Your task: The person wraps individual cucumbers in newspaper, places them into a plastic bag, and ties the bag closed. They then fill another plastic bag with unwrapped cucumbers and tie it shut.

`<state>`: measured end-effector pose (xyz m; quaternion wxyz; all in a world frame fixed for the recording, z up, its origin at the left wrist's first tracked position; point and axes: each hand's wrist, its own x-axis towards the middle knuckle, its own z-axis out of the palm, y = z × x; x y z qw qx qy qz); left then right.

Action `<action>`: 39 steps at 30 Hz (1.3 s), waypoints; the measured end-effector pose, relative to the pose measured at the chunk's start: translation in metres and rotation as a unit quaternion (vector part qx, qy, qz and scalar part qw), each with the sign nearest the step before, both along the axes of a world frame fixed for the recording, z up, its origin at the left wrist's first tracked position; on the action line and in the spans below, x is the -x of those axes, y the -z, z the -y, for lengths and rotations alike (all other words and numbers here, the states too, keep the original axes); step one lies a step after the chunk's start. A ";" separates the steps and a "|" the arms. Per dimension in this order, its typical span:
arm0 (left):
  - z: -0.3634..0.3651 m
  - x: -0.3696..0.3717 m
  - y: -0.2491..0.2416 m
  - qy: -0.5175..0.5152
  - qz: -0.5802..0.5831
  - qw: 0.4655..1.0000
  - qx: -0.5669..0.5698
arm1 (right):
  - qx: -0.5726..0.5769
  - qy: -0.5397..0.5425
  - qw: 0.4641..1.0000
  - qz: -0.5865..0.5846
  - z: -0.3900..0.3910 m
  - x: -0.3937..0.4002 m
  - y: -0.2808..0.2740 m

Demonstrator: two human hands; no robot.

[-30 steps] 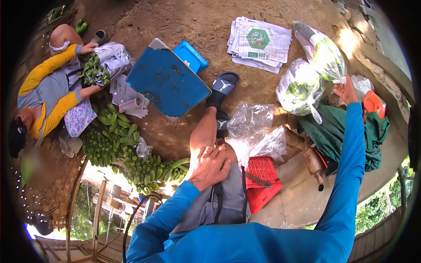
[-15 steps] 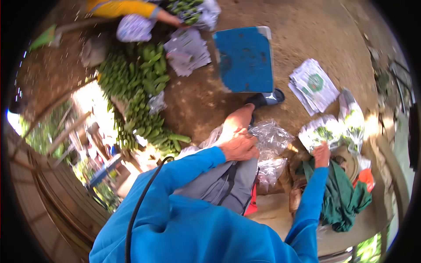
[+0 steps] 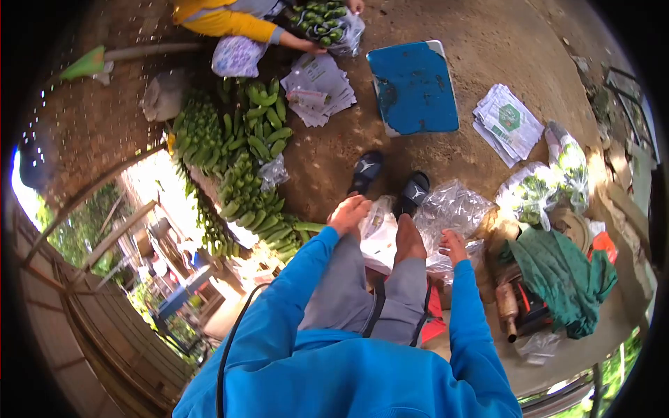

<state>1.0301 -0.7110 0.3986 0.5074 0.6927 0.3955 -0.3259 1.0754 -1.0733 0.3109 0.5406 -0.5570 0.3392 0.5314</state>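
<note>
My left hand (image 3: 350,214) rests at my left knee, its fingers extended and holding nothing. My right hand (image 3: 454,246) hovers by the clear plastic bags (image 3: 456,209), fingers apart, with nothing visible in it. Between my legs lies a white plastic bag (image 3: 378,237). To the right stand filled plastic bags (image 3: 527,191) with green produce inside. A green cloth (image 3: 561,279) lies below them. Bunches of green bananas (image 3: 254,188) are heaped to the left of my left hand.
A blue board (image 3: 412,87) lies ahead, with printed paper sheets (image 3: 509,125) to its right and more sheets (image 3: 320,90) to its left. A co-worker's yellow sleeve (image 3: 233,24) reaches in beside a bag of green produce (image 3: 324,24). A brown bottle (image 3: 506,306) lies on my right.
My right hand has come back from the filled bags towards my knees. My left hand has moved left, and my legs have parted. The view has turned slightly.
</note>
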 end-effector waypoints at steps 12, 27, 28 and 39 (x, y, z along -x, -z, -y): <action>-0.138 -0.021 0.033 -0.093 -0.077 0.992 0.047 | 0.156 0.238 0.959 -0.007 -0.013 0.103 -0.046; -0.252 -0.069 0.083 0.365 -0.178 0.913 -0.046 | 0.115 0.390 0.884 -0.228 -0.401 0.525 -0.118; -0.267 -0.066 0.100 0.387 -0.204 0.899 -0.031 | 0.132 0.389 0.884 -0.222 -0.416 0.523 -0.125; -0.119 0.129 0.093 0.695 0.084 0.701 0.133 | 0.244 0.636 0.636 -0.362 -0.452 0.688 -0.059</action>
